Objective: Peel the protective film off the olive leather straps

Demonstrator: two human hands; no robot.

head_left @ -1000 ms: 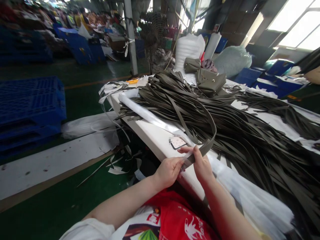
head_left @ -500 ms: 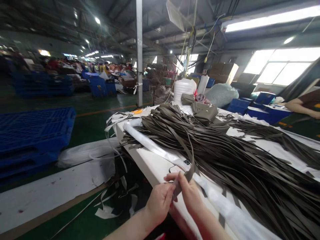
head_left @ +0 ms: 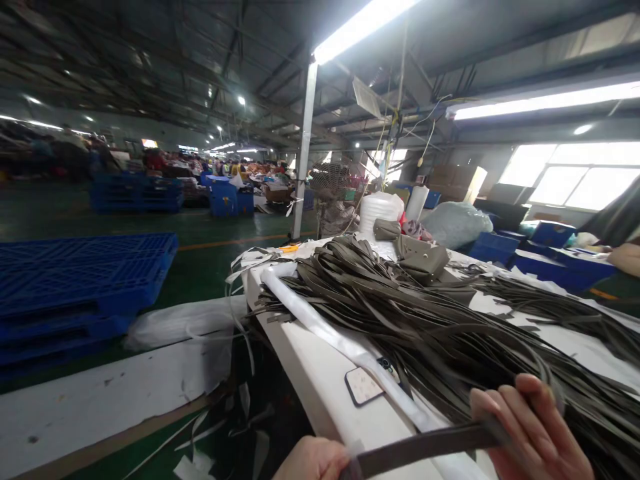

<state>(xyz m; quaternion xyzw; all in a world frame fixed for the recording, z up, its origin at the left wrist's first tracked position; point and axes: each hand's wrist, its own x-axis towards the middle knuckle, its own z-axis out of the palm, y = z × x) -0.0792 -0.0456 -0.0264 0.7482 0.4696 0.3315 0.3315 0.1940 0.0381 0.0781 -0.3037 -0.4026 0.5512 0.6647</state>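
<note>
My left hand, at the bottom edge, is closed on one end of a dark grey-brown strap. The strap runs right to my right hand, whose fingers are curled round it, somewhat blurred; beyond them it loops back over the pile. A big heap of similar straps covers much of the white table. Along the table's near side lies a white plastic-wrapped roll. Partly under it is a phone near the table edge.
Blue pallets stand on the floor at the left, beside a long white board. Farther back on the table are a folded grey-brown piece and a white foam roll. A person's arm shows at the right edge.
My hands, close together before, are now apart, with the strap stretched between them. My right hand has moved right, my left hand lower. The view has shifted, and the phone is more exposed.
</note>
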